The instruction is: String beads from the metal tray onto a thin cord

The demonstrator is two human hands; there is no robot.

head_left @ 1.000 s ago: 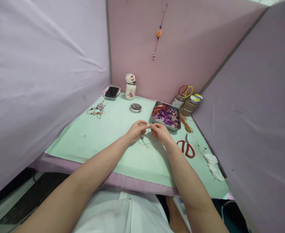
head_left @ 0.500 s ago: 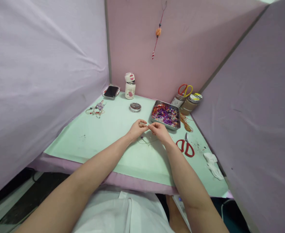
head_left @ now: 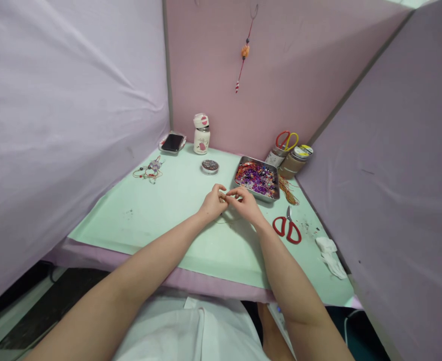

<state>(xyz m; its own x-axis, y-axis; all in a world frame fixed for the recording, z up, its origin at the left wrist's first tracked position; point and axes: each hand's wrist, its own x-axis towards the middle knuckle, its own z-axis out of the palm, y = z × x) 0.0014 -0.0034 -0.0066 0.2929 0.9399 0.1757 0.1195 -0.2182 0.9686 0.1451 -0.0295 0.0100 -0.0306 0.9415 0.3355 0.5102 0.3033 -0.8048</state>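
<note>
1. Left hand (head_left: 213,204), right hand (head_left: 245,204): fingers meeting; whether either grip clamps anything, indiscernible.
2. Thin cord (head_left: 235,219): just below grip, loose; judged unfinished.
3. Beaded cords (head_left: 151,171): left of grip.

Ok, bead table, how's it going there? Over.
Left hand and right hand close together, grip hidden. Thin cord partly visible beneath. Bead tray just beyond; scissors off right.
</note>
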